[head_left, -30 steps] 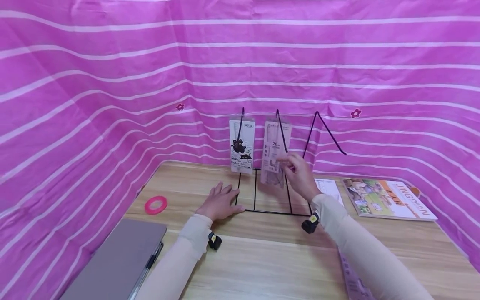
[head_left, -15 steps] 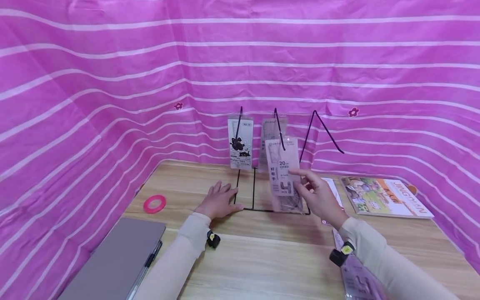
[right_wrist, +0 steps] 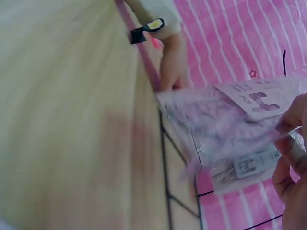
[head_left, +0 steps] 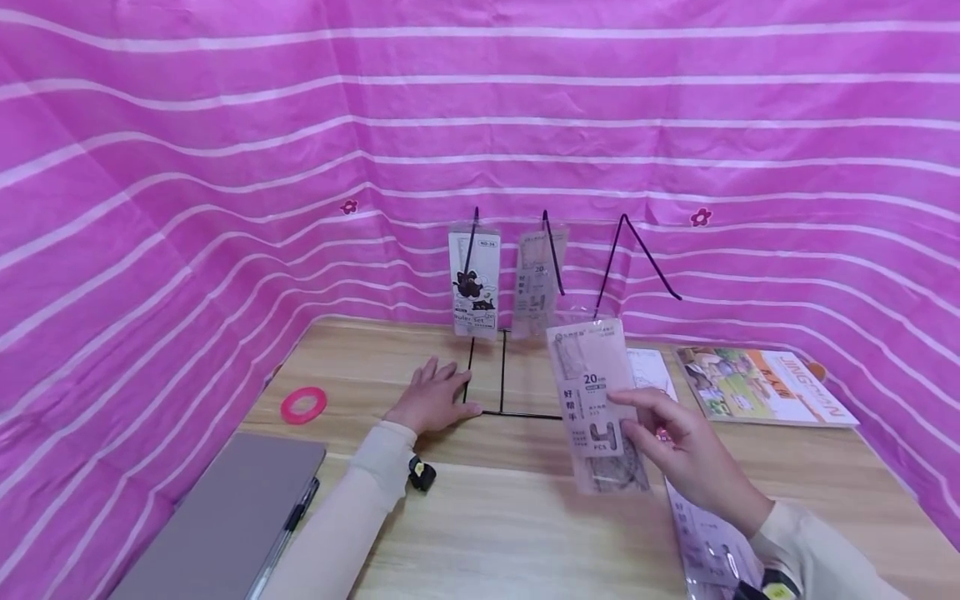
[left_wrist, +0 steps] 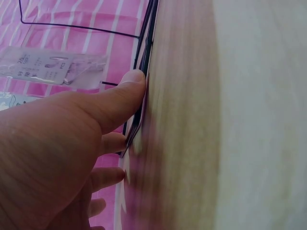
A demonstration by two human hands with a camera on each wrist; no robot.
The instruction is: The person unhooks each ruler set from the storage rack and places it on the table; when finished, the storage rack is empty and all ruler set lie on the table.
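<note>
My right hand [head_left: 693,454] pinches a pink, clear-fronted ruler set packet [head_left: 596,400] marked 20 cm and 4 PCS by its right edge. The packet hangs slightly tilted in front of a black wire display rack [head_left: 525,415]. Spread over the rack's front left corner is my left hand [head_left: 431,398], its thumb against the front wire in the left wrist view. A matching pink packet [head_left: 534,287] hangs on the middle hook; a white cat-print ruler set [head_left: 474,283] hangs on the left hook. The right hook [head_left: 652,257] carries nothing.
Another pink packet [head_left: 708,533] lies on the table, partly under the right forearm. Behind it are a white printed sheet [head_left: 651,371] and a colourful book [head_left: 765,386]. At left sit a pink ring [head_left: 303,405], a grey flat folder-like item [head_left: 225,517] and a pen [head_left: 302,507].
The right hand has drawn one pink packet off the middle hook, toward the person and down to the right. A second pink packet behind it shows. The left hand has stayed on the rack.
</note>
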